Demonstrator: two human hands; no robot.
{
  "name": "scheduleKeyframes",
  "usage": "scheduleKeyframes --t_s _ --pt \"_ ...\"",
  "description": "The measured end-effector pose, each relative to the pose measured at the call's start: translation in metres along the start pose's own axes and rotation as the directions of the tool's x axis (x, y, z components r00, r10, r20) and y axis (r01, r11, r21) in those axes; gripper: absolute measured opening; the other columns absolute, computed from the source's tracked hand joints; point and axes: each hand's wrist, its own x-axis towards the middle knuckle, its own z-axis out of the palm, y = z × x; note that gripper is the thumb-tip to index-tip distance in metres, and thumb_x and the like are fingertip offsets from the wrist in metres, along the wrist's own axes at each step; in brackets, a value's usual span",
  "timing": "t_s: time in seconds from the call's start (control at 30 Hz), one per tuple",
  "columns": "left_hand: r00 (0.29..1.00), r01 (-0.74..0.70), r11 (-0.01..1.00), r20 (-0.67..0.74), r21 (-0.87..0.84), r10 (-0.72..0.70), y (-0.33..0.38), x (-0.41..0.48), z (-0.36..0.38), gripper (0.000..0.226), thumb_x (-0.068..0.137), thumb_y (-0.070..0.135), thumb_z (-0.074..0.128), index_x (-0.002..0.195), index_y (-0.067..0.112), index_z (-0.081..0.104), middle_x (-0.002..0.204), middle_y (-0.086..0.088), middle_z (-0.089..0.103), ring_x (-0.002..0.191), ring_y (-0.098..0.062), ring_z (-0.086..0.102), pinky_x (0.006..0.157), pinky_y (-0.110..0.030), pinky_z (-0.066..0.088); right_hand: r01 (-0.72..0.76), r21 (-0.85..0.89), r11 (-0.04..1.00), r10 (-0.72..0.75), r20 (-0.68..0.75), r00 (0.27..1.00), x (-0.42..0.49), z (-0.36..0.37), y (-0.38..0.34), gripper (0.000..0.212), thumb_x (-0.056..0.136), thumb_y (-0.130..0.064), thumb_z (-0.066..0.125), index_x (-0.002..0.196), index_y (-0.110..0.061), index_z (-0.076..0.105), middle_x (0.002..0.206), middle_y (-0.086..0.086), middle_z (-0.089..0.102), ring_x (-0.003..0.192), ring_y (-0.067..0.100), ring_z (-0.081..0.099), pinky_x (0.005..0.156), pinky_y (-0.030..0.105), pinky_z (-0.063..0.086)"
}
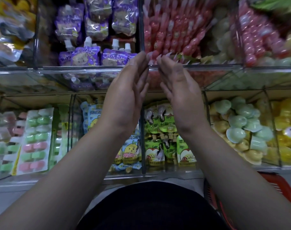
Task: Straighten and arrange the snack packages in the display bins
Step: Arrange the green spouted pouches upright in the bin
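Nothing pinched: left grip (124, 93) and right grip (179, 90) both spread, palms turned toward each other, fingers nearly straight. Fingertips close to the clear front rim (91, 68) of the upper bins, at the foot of the upright divider (141, 30). Touching the rim or just short of it: cannot tell.

Just beyond the left grip and outward of it: purple spout pouches (85, 57). Probably light, soft-walled and slick, with gel or liquid shifting inside. Best taken by the stiff white cap or by both side seams, not squeezed at the belly. Counted: four white caps in the near row, three pouches standing in the far row. More lower down behind the clear wall, number unclear.

Just beyond the right grip: red stick packs (171, 30), long, thin, crinkly, likely light, bendable and prone to sliding. Better squared up as a bundle between two flat palms than picked singly. Too many and too blurred to count.

Below the wrists, in the lower bins: blue-and-yellow pouches (91, 117) under the left, green pouches (159, 123) under the right, about five or six showing. Well outward of the right grip: jelly cups (237, 120) in a loose heap, uncounted.
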Motion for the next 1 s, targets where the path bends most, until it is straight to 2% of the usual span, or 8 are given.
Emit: scheduleKeyframes --t_s 0.3,0.43,0.6,0.7,0.83,0.93,1.0 --pt "0.999 -0.007 0.999 0.033 0.034 0.005 0.003 0.033 0.046 0.049 0.105 0.037 0.026 0.148 0.017 0.038 0.150 0.005 0.047 0.135 -0.004 0.045 0.106 -0.022 0.036 0.013 -0.048 0.999 -0.017 -0.082 0.996 0.017 -0.049 -0.014 0.057 0.095 -0.049 0.034 0.140 -0.017 0.050 0.141 -0.004 0.055 0.130 0.001 0.049 0.115 0.033 0.037" --pt "0.999 -0.013 0.999 0.036 0.037 0.011 0.004 0.048 0.059 0.050 0.106 0.036 0.025 0.149 0.014 0.038 0.149 0.004 0.047 0.134 -0.003 0.046 0.107 -0.022 0.037 0.027 -0.038 0.999 -0.030 -0.102 0.994 0.032 -0.063 -0.020 0.056 0.096 -0.047 0.032 0.139 -0.016 0.050 0.138 -0.006 0.057 0.125 -0.001 0.053 0.108 0.022 0.041" --pt "1.000 0.002 0.999 0.025 0.039 -0.003 0.009 0.071 0.072 0.048 0.106 0.036 0.025 0.147 0.016 0.041 0.148 0.005 0.048 0.135 -0.004 0.045 0.106 -0.023 0.036 0.042 -0.047 0.998 -0.047 -0.120 0.992 0.059 -0.079 -0.031 0.043 0.094 -0.050 0.032 0.125 -0.029 0.053 0.132 -0.009 0.060 0.126 0.000 0.053 0.113 0.030 0.039" --pt "1.000 0.008 0.999 0.019 0.044 -0.008 0.013 0.088 0.078 0.049 0.106 0.037 0.026 0.148 0.015 0.040 0.149 0.003 0.048 0.136 -0.007 0.045 0.106 -0.024 0.035 0.042 -0.056 0.998 -0.050 -0.151 0.987 0.076 -0.089 -0.037 0.048 0.095 -0.050 0.031 0.127 -0.024 0.055 0.132 -0.006 0.062 0.123 0.000 0.056 0.111 0.028 0.041" --pt "1.000 0.026 0.996 0.002 0.080 -0.026 0.014 0.110 0.085 0.050 0.104 0.039 0.029 0.148 0.017 0.040 0.147 0.005 0.049 0.134 -0.005 0.046 0.105 -0.024 0.035 0.008 -0.104 0.995 -0.025 -0.167 0.986 0.098 -0.101 -0.038 0.046 0.099 -0.051 0.029 0.125 -0.026 0.057 0.128 -0.006 0.065 0.122 0.002 0.057 0.111 0.033 0.041" --pt "0.998 0.056 0.992 -0.014 0.110 -0.055 0.013 0.125 0.090 0.049 0.105 0.038 0.028 0.149 0.018 0.039 0.148 0.004 0.049 0.134 -0.006 0.046 0.109 -0.028 0.032 -0.041 -0.154 0.987 0.014 -0.170 0.985 0.116 -0.108 -0.037 0.047 0.103 -0.049 0.026 0.126 -0.023 0.059 0.125 -0.008 0.066 0.119 0.001 0.059 0.106 0.026 0.041" --pt "0.997 0.074 0.985 -0.032 0.155 -0.070 0.011 0.134 0.092 0.048 0.105 0.039 0.029 0.148 0.020 0.041 0.147 0.006 0.050 0.133 -0.006 0.046 0.111 -0.032 0.030 -0.085 -0.190 0.978 0.053 -0.171 0.984 0.128 -0.112 -0.034 0.043 0.104 -0.049 0.026 0.120 -0.028 0.060 0.123 -0.008 0.067 0.117 0.001 0.059 0.105 0.026 0.041"
